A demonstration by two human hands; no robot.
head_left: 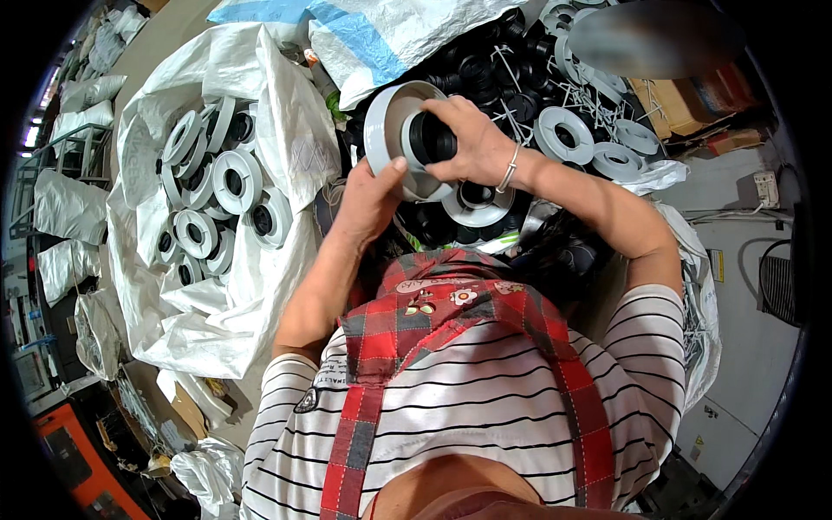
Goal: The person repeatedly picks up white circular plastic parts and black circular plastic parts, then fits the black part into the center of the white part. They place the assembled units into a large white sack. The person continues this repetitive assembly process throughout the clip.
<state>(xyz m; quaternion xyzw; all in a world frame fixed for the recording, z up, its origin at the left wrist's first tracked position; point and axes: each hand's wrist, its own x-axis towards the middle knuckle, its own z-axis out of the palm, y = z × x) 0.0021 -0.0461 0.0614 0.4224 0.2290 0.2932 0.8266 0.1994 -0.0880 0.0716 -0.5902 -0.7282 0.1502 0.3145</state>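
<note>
A wide grey plastic ring with a flanged rim [379, 130] is held up in front of my chest. My left hand [373, 198] grips its lower left edge, thumb on top. In my right hand [472, 143] is a black ribbed cylindrical plug [429, 137], gripped between thumb and fingers at the ring's central opening. Whether the plug is seated in the opening or only against it I cannot tell. Just below the hands lies another grey ring [479, 208] with a black centre.
To the left, an open white woven sack [299, 104] holds several grey rings with black centres [237, 181]. Black plugs [475, 71] are heaped beyond my hands. Loose grey rings [563, 134] and thin grey sprues lie at the right, near a cardboard box [667, 108].
</note>
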